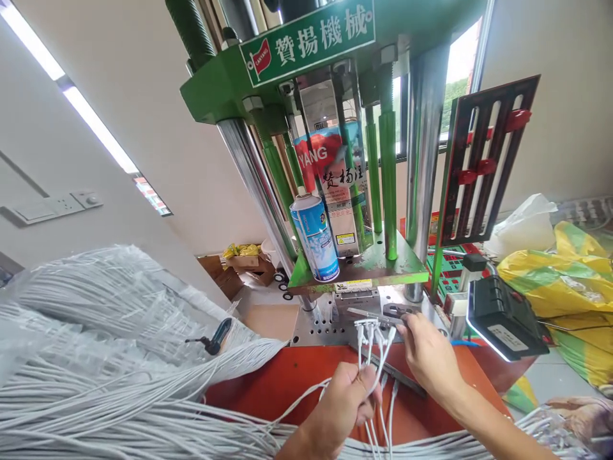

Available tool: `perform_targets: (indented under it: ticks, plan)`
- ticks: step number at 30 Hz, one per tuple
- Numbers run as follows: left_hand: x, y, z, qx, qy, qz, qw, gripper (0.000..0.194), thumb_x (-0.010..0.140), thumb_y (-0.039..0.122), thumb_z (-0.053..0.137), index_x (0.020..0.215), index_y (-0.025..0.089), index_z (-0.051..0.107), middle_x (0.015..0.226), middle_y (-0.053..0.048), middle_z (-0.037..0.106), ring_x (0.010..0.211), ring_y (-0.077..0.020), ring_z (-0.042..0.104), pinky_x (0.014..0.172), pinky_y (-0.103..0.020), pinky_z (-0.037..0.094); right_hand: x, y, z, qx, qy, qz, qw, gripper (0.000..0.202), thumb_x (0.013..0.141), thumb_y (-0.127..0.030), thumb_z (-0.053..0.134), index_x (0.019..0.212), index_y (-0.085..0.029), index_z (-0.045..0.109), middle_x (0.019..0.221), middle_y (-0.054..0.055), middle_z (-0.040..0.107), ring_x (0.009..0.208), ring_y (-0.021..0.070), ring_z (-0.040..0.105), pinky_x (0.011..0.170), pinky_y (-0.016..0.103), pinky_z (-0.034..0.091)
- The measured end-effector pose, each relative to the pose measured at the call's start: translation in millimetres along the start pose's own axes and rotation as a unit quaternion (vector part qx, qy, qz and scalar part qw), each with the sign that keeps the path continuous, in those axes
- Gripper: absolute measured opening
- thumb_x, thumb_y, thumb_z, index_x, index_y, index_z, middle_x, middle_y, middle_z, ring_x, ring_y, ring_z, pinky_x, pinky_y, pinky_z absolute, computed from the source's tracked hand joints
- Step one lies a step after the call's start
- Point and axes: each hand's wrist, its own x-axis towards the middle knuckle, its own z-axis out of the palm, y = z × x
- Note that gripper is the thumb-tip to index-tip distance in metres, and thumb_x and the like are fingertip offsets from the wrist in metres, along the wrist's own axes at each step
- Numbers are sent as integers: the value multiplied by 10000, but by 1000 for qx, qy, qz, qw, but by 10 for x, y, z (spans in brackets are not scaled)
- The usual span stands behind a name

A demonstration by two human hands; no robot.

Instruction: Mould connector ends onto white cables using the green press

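Observation:
My left hand (342, 397) is closed around several white cables (368, 351), whose white molded ends point up toward the press. At those ends, my right hand (431, 358) pinches a thin flat metal bar (371, 314) that lies across just behind them. Whether the bar touches the cable ends I cannot tell. Below, a second metal bar (400, 375) rests on the orange table (268, 377), with more white cable ends beside it. The steel mould plate (313, 326) of the green press lies just beyond my hands.
A blue and white spray can (316, 239) stands on the green press platform (397, 271). A large heap of white cables (119, 370) fills the left side, with a dark clamp-like tool (218, 338) on it. At right are a black lamp (507, 316) and yellow-green bags (565, 275).

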Motion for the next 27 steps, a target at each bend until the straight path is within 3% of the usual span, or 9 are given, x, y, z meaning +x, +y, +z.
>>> perform_targets:
  ticks: [4, 7, 12, 16, 18, 20, 22, 23, 27]
  plan:
    - [-212, 34, 44, 43, -71, -10, 996, 676, 837, 844, 570, 751, 175, 534, 472, 96, 311, 408, -53, 223, 434, -252, 135, -110, 111, 22, 2, -21, 38, 999, 317, 1075, -417, 335, 915, -230, 536, 915, 99, 656, 816, 285, 638, 707, 414, 456]
    - [-296, 134, -23, 94, -65, 26, 993, 632, 898, 788, 548, 741, 176, 520, 501, 76, 338, 427, -59, 251, 434, -250, 152, -235, 125, 50, 24, -59, 34, 997, 328, 1058, -419, 373, 851, -237, 550, 863, 72, 649, 790, 261, 620, 708, 393, 441]
    - [-344, 266, -154, 236, -57, 76, 967, 612, 963, 732, 482, 739, 166, 545, 588, 28, 389, 524, -91, 348, 497, -252, 235, -313, 60, 95, 75, -107, 19, 991, 279, 974, -340, 487, 785, -216, 651, 882, 108, 652, 912, 305, 571, 821, 447, 424]
    - [-388, 369, -170, 358, -70, 98, 926, 551, 1026, 636, 428, 772, 168, 570, 658, 3, 438, 615, -119, 394, 585, -269, 298, -200, -41, -142, 174, -148, 27, 973, 461, 1074, -473, 329, 991, -212, 700, 1037, 112, 694, 992, 278, 610, 877, 435, 486]
    - [-395, 403, -154, 411, -78, 112, 901, 517, 1055, 567, 403, 766, 174, 575, 652, 3, 454, 613, -122, 391, 590, -272, 296, -152, -165, -338, 265, -218, 24, 939, 585, 1101, -526, 190, 1133, -220, 688, 1030, 83, 719, 926, 231, 659, 811, 378, 532]
    - [-373, 406, -145, 470, -84, 154, 865, 460, 1073, 469, 405, 756, 183, 577, 646, 5, 479, 610, -126, 406, 600, -274, 301, -132, -313, -504, 402, -304, 36, 863, 578, 1080, -603, 273, 1155, -207, 686, 992, 69, 734, 870, 214, 685, 760, 344, 546]
    - [-321, 382, -157, 527, -79, 237, 812, 365, 1066, 343, 425, 774, 191, 583, 648, 5, 523, 605, -130, 443, 605, -278, 302, -146, -401, -598, 519, -322, 74, 788, 533, 990, -668, 504, 1064, -177, 699, 939, 69, 737, 838, 220, 689, 761, 349, 548]
    - [-291, 364, -172, 553, -68, 289, 779, 320, 1053, 282, 437, 782, 193, 582, 652, 3, 545, 602, -134, 462, 602, -284, 297, -171, -393, -621, 547, -296, 99, 777, 524, 938, -675, 594, 1011, -168, 703, 919, 72, 736, 832, 227, 687, 772, 361, 550]
    - [-212, 311, -286, 648, -16, 424, 633, 257, 1010, 148, 448, 779, 195, 549, 644, -3, 538, 587, -155, 454, 566, -318, 251, -453, 55, -740, 493, -119, 208, 836, 478, 911, -648, 652, 945, -180, 741, 973, 108, 752, 982, 293, 698, 899, 445, 567]
